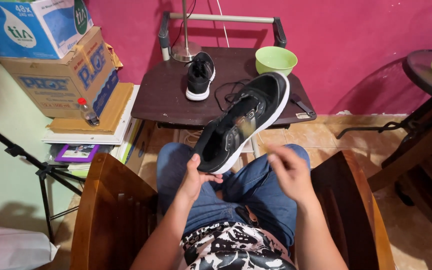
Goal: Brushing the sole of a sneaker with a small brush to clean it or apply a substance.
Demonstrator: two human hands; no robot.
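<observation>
Black low-top sneaker with white sole (243,121) at frame centre, held above lap. Long axis diagonal: heel lower left, toe upper right toward pale green plastic bowl (275,59). Opening faces up. Left hand (196,176) grips heel end, thumb on upper, fingers under sole. Right hand (288,170) loosely open, blurred, just right of sneaker, holding nothing. Second black sneaker (199,76) rests on dark wooden table (161,100), toe toward viewer, loose black lace (224,93) beside it.
</observation>
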